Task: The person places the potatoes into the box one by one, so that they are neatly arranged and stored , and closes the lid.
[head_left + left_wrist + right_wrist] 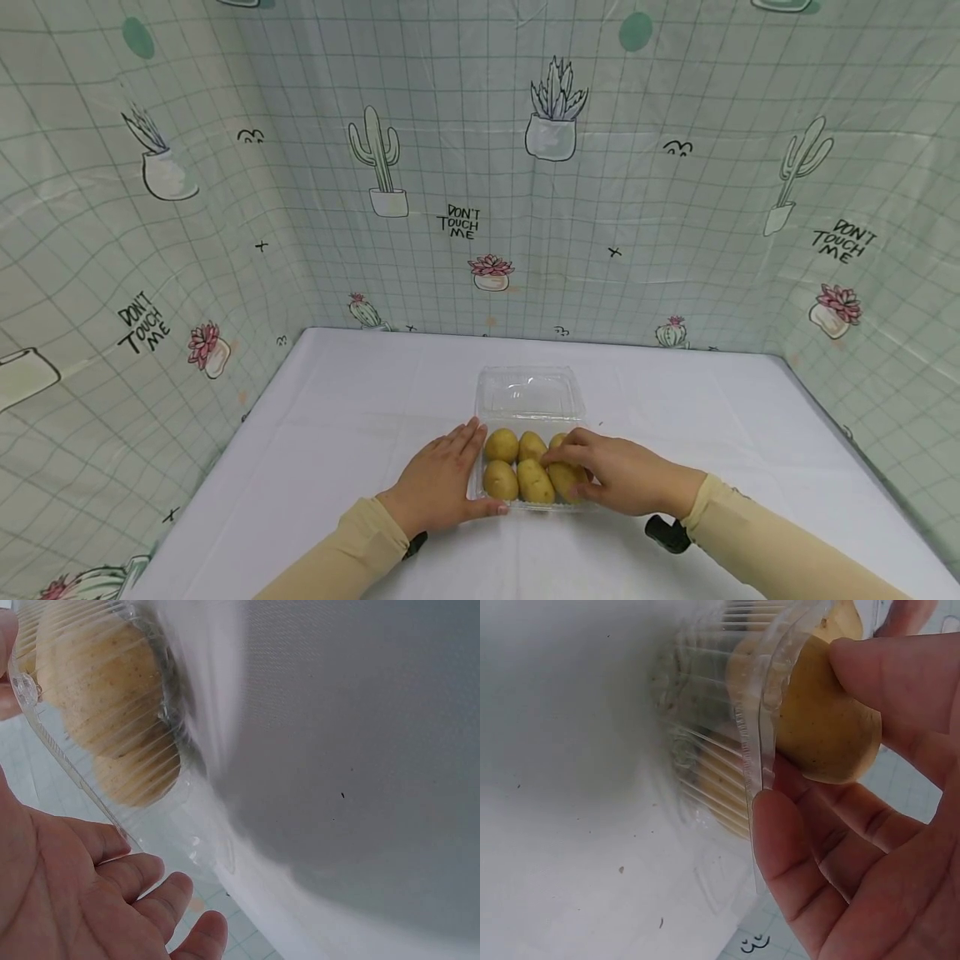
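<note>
Head view shows a clear plastic clamshell box [529, 433] sitting near the middle of the white tabletop [322, 433], its lid folded open toward the back wall. Potatoes [501, 480] fill the tray in two rows.

On the box's left side, the left hand [442, 482] lies flat on the tabletop, fingers straight and together against the box wall and the thumb along its front edge; this grip is relaxed and has hold of nothing. Left wrist view confirms it: loose fingers [142, 896] just beside the ribbed wall of the box [90, 791], with two potatoes [101, 690] seen through the plastic.

At the right end of the tray, the right hand [618, 475] has its grip curled around the rightmost potato [564, 477]. Right wrist view shows that potato [829, 720] pinched between fingertips above and fingers [795, 847] below, at the rim of the box [761, 712].

Cactus-patterned sheeting [465, 167] lines the walls around the tabletop.
</note>
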A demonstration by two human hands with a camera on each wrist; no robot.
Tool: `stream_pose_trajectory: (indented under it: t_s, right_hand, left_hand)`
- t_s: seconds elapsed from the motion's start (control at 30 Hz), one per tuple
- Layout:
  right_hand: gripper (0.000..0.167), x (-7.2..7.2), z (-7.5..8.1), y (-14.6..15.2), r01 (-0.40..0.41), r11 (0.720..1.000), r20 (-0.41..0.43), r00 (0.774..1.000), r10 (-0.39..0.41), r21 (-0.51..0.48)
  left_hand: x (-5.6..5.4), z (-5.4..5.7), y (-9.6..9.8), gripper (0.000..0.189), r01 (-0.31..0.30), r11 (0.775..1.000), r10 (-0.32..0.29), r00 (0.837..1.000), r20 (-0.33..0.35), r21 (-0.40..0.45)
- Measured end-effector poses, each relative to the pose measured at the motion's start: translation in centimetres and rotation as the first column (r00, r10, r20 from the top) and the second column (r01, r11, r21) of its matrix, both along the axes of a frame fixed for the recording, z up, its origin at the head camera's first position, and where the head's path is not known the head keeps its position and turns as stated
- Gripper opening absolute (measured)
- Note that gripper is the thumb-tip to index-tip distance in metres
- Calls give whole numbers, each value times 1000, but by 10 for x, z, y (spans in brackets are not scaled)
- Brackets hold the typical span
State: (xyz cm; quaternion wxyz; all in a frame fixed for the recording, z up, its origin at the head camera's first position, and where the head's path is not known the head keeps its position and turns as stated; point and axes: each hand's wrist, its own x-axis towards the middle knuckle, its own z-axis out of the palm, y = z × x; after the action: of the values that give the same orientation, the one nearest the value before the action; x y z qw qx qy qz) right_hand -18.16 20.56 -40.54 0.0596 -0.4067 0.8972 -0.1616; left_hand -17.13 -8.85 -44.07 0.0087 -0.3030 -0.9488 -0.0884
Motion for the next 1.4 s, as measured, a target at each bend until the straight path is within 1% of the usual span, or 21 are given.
stream_pose_trajectory:
  t_s: [0.23, 0.47, 0.73, 0.93, 1.1, 1.2, 1.4]
  right_hand:
    - [45, 0, 0, 0, 1, 1000, -3, 1000, -1, 3]
    - [44, -1, 0, 0, 4, 1000, 18, 1000, -4, 10]
    - [44, 1, -2, 0, 1, 1000, 2, 1000, -1, 22]
    - [45, 1, -3, 1, 14, 1000, -8, 1000, -13, 15]
    - [47, 1, -1, 1, 17, 999, -24, 1000, -16, 39]
    - [45, 0, -2, 2, 15, 999, -26, 1000, -13, 49]
    - [39, -2, -6, 3, 27, 999, -41, 999, -25, 36]
  left_hand:
    - [0, 0, 0, 105, -3, 1000, 3, 1000, 1, -3]
    - [1, 0, 0, 105, -4, 1000, 4, 1000, -1, -3]
    - [1, -1, 0, 104, -3, 1000, 3, 1000, -5, -2]
    - [1, -1, 0, 104, -3, 1000, 3, 1000, 1, 4]
    - [0, -1, 0, 104, 0, 1000, 0, 1000, -3, 8]
    - [0, -1, 0, 105, 2, 1000, -2, 1000, -8, 5]
    - [0, -3, -1, 105, -1, 1000, 1, 1000, -10, -6]
